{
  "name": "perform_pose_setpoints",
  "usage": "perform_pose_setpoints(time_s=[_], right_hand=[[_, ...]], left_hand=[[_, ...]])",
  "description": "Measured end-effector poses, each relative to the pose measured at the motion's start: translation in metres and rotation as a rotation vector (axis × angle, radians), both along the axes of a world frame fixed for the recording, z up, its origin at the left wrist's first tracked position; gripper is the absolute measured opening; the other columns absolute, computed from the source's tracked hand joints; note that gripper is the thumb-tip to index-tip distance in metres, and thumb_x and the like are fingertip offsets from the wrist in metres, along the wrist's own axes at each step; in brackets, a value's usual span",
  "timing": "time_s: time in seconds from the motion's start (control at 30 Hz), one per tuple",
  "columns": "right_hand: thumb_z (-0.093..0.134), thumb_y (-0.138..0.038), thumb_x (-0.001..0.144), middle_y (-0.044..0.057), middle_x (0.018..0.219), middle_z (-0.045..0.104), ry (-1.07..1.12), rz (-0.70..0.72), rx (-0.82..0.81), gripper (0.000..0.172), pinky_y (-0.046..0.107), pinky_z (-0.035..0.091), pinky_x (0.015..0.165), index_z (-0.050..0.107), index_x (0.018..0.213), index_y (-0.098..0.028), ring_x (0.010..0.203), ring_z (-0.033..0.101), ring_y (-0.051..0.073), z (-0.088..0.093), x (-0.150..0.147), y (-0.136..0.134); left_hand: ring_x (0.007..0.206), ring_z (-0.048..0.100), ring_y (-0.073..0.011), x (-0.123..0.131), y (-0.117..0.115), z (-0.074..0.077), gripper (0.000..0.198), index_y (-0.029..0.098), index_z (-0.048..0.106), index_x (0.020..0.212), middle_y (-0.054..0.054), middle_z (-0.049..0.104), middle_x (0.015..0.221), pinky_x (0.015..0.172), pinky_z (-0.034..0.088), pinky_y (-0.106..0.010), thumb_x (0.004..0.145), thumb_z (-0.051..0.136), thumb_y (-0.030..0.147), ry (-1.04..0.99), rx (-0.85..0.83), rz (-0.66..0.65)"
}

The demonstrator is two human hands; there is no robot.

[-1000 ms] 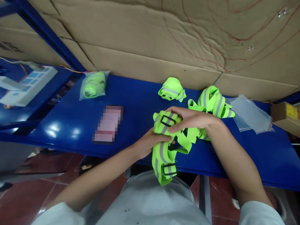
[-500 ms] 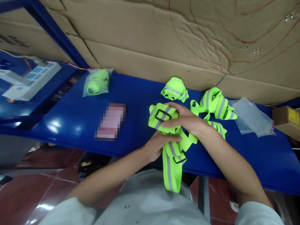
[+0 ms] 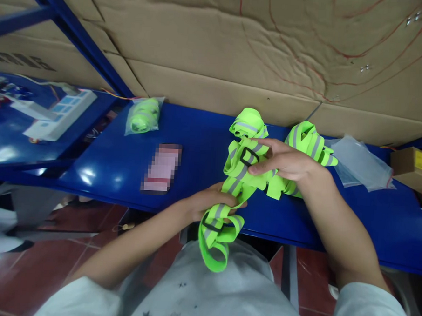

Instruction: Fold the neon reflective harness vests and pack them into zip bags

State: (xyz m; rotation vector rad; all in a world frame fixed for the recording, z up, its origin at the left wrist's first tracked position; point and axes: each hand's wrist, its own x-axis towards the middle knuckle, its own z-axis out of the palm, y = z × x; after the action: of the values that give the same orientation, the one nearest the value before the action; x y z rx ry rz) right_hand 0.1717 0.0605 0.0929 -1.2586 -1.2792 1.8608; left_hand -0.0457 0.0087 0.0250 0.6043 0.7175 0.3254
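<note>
A neon green reflective strap [image 3: 238, 173] with grey stripes and black buckles runs between both my hands above the blue table [image 3: 101, 172]. My right hand [image 3: 284, 162] pinches its upper folded part beside a black buckle. Lower down, my left hand [image 3: 209, 202] is closed round the strap near the table's front edge. A loop of the strap hangs below that hand over my lap. Two more bundled green straps lie behind, one rolled [image 3: 248, 123] and one loose [image 3: 311, 144].
A bagged green strap [image 3: 143, 116] lies at the back left. A blurred pink flat object [image 3: 161, 168] rests on the table left of my hands. Clear plastic bags [image 3: 359, 163] and a cardboard box [image 3: 411, 165] sit at the right. A cardboard wall stands behind.
My right hand has lifted the folded strap end up and to the right. The hanging end has curled into a loop below my left hand.
</note>
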Motion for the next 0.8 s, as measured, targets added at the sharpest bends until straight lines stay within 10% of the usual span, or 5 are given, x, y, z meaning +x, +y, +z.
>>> perform_pose_setpoints(time_s=[0.23,0.43,0.63,0.8], right_hand=[[0.097,-0.025,0.056,0.004,0.115,0.077,-0.159,0.028,0.212,0.083,0.040,0.058,0.098,0.068,0.134,-0.025,0.107,0.072,0.027,0.001,0.004,0.003],[0.084,-0.026,0.076,0.007,0.141,0.063,-0.582,0.118,0.799,0.067,0.049,0.041,0.118,0.063,0.139,-0.024,0.135,0.056,0.032,-0.007,-0.007,0.000],[0.056,-0.005,0.087,0.015,0.139,0.055,-0.928,0.206,1.059,0.069,0.048,0.055,0.098,0.048,0.153,-0.024,0.116,0.063,0.031,-0.035,-0.038,-0.017],[0.039,0.005,0.088,0.014,0.164,0.038,-0.788,0.424,1.191,0.077,0.059,0.029,0.127,0.037,0.160,-0.022,0.157,0.030,0.031,-0.033,-0.042,-0.029]], left_hand=[[0.059,0.061,-0.0107,-0.008,0.004,0.002,0.038,0.014,0.076,0.105,-0.003,0.068,0.069,0.054,0.047,-0.019,0.072,0.088,0.028,0.125,0.188,-0.081],[0.068,0.072,-0.0229,-0.003,0.007,-0.001,0.038,0.011,0.071,0.098,-0.009,0.070,0.074,0.065,0.060,-0.033,0.070,0.088,0.030,0.133,0.086,0.017],[0.059,0.063,-0.0131,0.010,0.013,-0.003,0.028,0.011,0.068,0.084,-0.004,0.066,0.070,0.058,0.054,-0.025,0.071,0.086,0.028,0.080,0.188,0.243],[0.060,0.063,-0.0136,0.000,0.022,-0.003,0.026,0.012,0.068,0.080,-0.003,0.067,0.068,0.060,0.053,-0.025,0.064,0.088,0.018,0.095,0.258,0.376]])
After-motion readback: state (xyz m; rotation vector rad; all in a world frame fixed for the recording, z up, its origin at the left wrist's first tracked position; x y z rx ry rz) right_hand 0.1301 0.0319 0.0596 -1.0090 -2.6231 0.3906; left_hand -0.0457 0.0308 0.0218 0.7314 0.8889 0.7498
